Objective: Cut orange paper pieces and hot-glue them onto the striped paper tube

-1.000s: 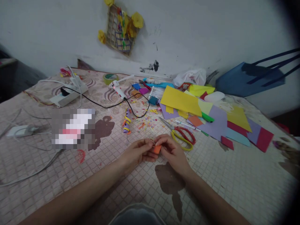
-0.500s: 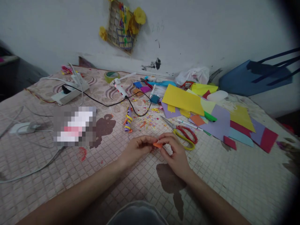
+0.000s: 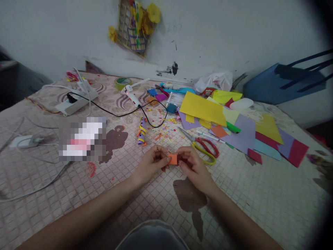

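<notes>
- Head view: left hand (image 3: 152,163) pinches a small orange piece (image 3: 173,159) between thumb and fingers, just on the near-left side of the scissors (image 3: 194,140).
- Right hand (image 3: 196,170), beside the scissors' handles, curls its fingers at the piece's right edge; I can't tell whether that grip is closed on it.
- Beyond the scissors, near the wall, sits a crumpled white plastic bag (image 3: 215,81); I can't make out its contents.
- Far right of the scissors leans a blue bag (image 3: 262,86), its inside hidden, its straps cut off.
- Faint figures (image 3: 174,26) on the wall beyond the scissors look like "283", though I'm unsure.
- Print on the tape roll (image 3: 123,83), beyond and left of the scissors, is too small to read.
- Well left of the scissors, coarse blocks (image 3: 82,139) blot out something on the bench (image 3: 249,201).
</notes>
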A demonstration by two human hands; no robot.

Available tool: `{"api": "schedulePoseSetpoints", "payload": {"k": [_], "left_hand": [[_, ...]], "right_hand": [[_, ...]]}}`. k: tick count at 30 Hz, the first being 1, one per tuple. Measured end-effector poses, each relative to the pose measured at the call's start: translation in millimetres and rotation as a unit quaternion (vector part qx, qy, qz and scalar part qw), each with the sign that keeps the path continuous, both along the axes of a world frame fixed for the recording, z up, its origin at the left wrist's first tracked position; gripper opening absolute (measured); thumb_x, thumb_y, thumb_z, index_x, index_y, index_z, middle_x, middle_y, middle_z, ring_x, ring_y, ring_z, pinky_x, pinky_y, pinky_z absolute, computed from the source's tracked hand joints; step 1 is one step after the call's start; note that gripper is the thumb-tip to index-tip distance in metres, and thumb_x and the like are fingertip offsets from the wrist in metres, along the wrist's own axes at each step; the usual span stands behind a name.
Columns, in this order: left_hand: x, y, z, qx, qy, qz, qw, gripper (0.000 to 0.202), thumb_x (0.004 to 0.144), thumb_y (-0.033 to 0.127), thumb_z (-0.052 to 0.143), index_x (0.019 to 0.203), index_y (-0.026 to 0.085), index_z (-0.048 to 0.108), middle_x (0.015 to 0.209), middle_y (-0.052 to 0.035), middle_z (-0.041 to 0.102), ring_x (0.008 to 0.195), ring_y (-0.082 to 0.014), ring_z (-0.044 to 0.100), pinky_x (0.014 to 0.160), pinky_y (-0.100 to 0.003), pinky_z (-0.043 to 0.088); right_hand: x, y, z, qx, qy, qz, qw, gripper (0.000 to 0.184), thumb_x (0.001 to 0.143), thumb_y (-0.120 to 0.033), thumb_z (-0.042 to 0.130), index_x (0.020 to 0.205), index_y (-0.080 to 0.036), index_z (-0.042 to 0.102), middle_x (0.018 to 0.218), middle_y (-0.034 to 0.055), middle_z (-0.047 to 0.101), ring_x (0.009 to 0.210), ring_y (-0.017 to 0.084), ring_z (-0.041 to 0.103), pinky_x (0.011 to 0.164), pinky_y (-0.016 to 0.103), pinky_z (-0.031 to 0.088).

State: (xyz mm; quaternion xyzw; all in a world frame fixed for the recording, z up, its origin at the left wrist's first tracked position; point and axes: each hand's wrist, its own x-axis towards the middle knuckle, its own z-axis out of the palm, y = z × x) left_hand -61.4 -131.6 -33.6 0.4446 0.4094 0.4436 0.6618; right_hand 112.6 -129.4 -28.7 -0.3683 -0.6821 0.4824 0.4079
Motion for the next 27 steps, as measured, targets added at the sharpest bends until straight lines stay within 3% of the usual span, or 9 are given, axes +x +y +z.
{"api": "schedulePoseSetpoints", "payload": {"k": [3,7,13,27], "left_hand": [[0,-1,1.3,0.027,-0.015,0.003,1.000,0.024,0.074,0.029,0.066,0.077,0.016,0.046,0.064,0.0043,0.053,0.051,-0.0072,0.049,0.050,-0.021,0.040],[-2,-2,5.0,0.064,0.027,-0.016,0.997,0.013,0.078,0.026,0.059,0.080,0.014,0.055,0.073,-0.0006,0.056,0.061,-0.0092,0.050,0.056,-0.023,0.042],[-1,-4,2.6,0.114,0.081,-0.005,0.990,0.011,0.076,0.018,0.060,0.086,0.013,0.060,0.087,-0.0061,0.062,0.081,-0.0161,0.057,0.076,-0.030,0.046],[3,-5,-0.2,0.083,0.035,0.064,0.994,0.012,0.072,0.023,0.069,0.075,0.013,0.062,0.079,-0.0046,0.066,0.076,-0.0150,0.061,0.073,-0.028,0.048]], "right_hand": [[1,1,0.0,0.059,-0.046,-0.002,0.997,0.025,0.080,-0.009,0.052,0.098,-0.025,0.059,0.097,0.0032,0.058,0.090,0.017,0.056,0.078,0.032,0.045],[-1,2,-2.1,0.074,-0.047,-0.030,0.996,0.016,0.080,-0.011,0.056,0.089,-0.024,0.062,0.090,0.0028,0.060,0.087,0.017,0.057,0.076,0.032,0.046],[-2,1,-2.8,0.053,-0.034,-0.049,0.997,0.008,0.082,-0.017,0.058,0.087,-0.023,0.062,0.086,0.0027,0.060,0.083,0.017,0.057,0.074,0.031,0.045],[-14,-5,-7.7,-0.081,0.046,-0.094,0.991,0.004,0.080,-0.025,0.060,0.079,-0.021,0.059,0.077,-0.0002,0.058,0.072,0.014,0.052,0.064,0.026,0.043]]}}
